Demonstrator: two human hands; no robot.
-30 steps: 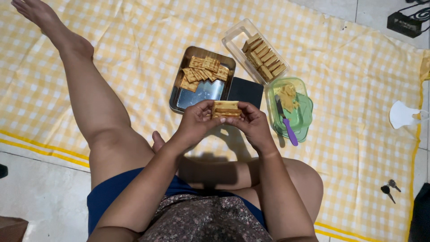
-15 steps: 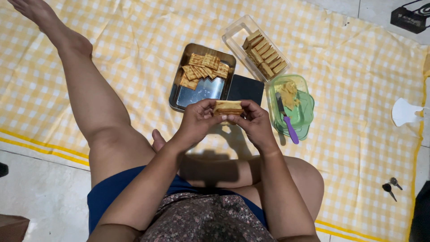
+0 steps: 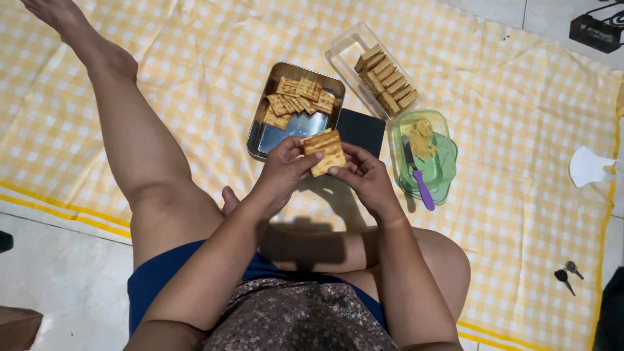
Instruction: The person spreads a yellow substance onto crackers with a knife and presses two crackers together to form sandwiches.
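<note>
I sit on a yellow checked cloth (image 3: 195, 58) and hold a stacked pair of square crackers (image 3: 325, 151) between both hands in front of me. My left hand (image 3: 281, 169) grips its left edge, my right hand (image 3: 364, 177) pinches the right edge. Just beyond lies a metal tray (image 3: 260, 133) with several crackers at its far end. A clear plastic box (image 3: 344, 49) holds a row of crackers. A green round container (image 3: 445, 162) holds a tan spread and a knife with a purple handle (image 3: 422, 188).
A dark flat square object (image 3: 364, 130) lies between tray and green container. My left leg stretches out across the cloth to the far left. A white lid (image 3: 588, 166) and keys (image 3: 565, 273) lie at the right. Tiled floor borders the cloth's near edge.
The crackers in my hands have tilted from nearly edge-on to showing their flat face. My hands stay in the same spot.
</note>
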